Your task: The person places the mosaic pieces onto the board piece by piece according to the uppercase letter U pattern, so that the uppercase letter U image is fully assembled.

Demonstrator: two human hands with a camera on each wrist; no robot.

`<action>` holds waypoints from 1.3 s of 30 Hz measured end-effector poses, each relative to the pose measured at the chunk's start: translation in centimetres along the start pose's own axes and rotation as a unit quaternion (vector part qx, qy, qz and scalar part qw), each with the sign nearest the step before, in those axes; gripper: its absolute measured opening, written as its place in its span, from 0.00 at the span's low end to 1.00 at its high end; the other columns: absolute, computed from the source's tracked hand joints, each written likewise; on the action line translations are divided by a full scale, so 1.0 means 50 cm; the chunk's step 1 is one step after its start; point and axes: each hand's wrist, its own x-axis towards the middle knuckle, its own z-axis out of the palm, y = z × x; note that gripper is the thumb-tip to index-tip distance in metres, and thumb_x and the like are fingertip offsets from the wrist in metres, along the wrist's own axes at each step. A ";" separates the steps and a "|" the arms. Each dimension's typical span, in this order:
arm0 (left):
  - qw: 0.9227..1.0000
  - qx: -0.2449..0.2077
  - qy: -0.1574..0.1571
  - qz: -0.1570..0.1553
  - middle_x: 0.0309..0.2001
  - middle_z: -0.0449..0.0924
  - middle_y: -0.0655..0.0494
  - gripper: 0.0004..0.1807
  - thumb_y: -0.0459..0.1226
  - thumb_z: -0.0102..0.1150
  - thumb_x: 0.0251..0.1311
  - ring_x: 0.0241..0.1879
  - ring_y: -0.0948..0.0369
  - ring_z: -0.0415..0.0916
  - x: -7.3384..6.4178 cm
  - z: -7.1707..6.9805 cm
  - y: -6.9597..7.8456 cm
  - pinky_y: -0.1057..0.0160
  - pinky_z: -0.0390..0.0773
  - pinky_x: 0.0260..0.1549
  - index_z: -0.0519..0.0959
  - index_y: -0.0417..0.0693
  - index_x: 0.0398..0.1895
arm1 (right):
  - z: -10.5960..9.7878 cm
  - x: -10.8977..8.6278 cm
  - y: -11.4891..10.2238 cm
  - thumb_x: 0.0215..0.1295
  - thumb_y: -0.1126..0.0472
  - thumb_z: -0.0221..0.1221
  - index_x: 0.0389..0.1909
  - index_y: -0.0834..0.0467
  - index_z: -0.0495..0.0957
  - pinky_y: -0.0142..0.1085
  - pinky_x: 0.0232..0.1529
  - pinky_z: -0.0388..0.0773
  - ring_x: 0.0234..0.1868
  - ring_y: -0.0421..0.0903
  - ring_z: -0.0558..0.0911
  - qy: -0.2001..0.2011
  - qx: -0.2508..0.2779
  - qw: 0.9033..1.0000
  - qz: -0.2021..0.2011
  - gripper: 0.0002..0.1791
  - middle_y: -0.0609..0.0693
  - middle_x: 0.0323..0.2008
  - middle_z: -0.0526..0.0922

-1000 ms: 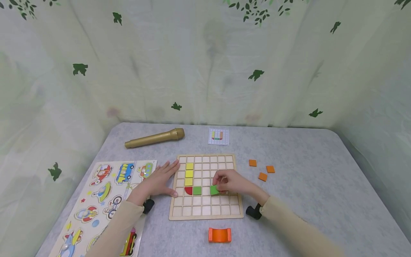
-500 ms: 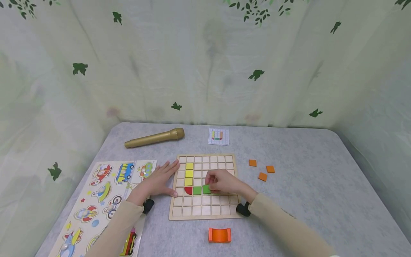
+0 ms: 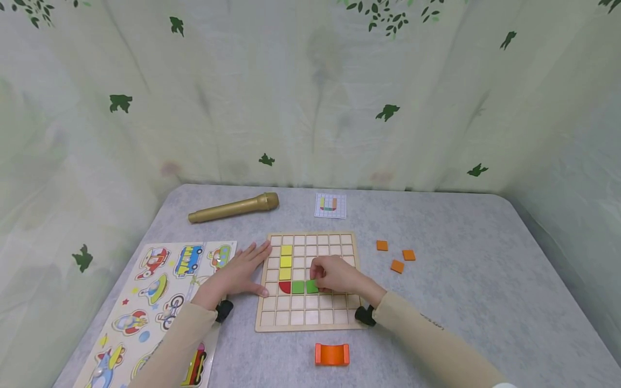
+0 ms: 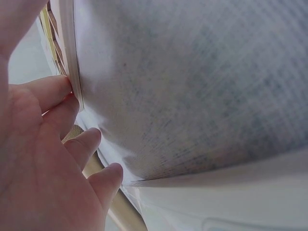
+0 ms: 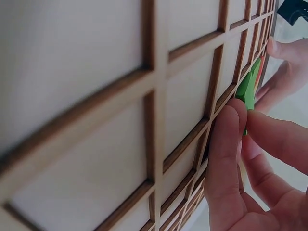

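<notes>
On the board (image 3: 310, 327), seemingly steadied by the left hand (image 3: 236, 275) with fingers spread, a green tile (image 3: 311, 286) was pinched by the right hand (image 3: 338, 275) beside its twin (image 3: 298, 287), best squared before release.

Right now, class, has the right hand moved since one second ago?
Yes: the right hand has moved left across the grid board, toward the red piece, with the green tile it pinches.
</notes>
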 end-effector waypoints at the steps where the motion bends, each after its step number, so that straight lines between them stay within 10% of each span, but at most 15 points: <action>1: 1.000 0.000 0.000 -0.001 0.74 0.45 0.41 0.58 0.55 0.70 0.46 0.71 0.38 0.39 0.000 0.000 0.000 0.36 0.43 0.65 0.50 0.36 0.74 | 0.000 0.000 -0.001 0.58 0.71 0.60 0.28 0.56 0.77 0.31 0.25 0.70 0.19 0.39 0.72 0.001 -0.006 1.000 -0.001 0.07 0.44 0.19 0.74; 7: 1.000 -0.002 -0.003 -0.005 0.75 0.43 0.42 0.58 0.55 0.70 0.46 0.72 0.39 0.38 0.001 0.001 -0.002 0.36 0.42 0.65 0.50 0.37 0.74 | 0.000 0.001 -0.001 0.58 0.71 0.61 0.28 0.57 0.77 0.31 0.27 0.70 0.20 0.39 0.71 0.001 -0.024 1.000 -0.005 0.06 0.44 0.19 0.74; 18: 1.000 0.000 -0.003 -0.003 0.75 0.44 0.42 0.59 0.55 0.70 0.46 0.72 0.39 0.38 0.001 0.000 -0.001 0.36 0.43 0.65 0.50 0.37 0.74 | -0.028 -0.024 0.035 0.63 0.71 0.58 0.31 0.59 0.77 0.35 0.25 0.78 0.23 0.46 0.80 -0.019 0.095 0.995 -0.019 0.04 0.49 0.25 0.77; 39: 1.000 -0.005 0.002 -0.008 0.74 0.45 0.41 0.59 0.55 0.71 0.45 0.71 0.39 0.39 0.000 -0.001 0.002 0.37 0.43 0.65 0.51 0.36 0.74 | -0.129 -0.166 0.151 0.62 0.71 0.56 0.33 0.64 0.78 0.37 0.26 0.77 0.23 0.47 0.75 0.026 0.094 0.995 0.004 0.03 0.52 0.26 0.77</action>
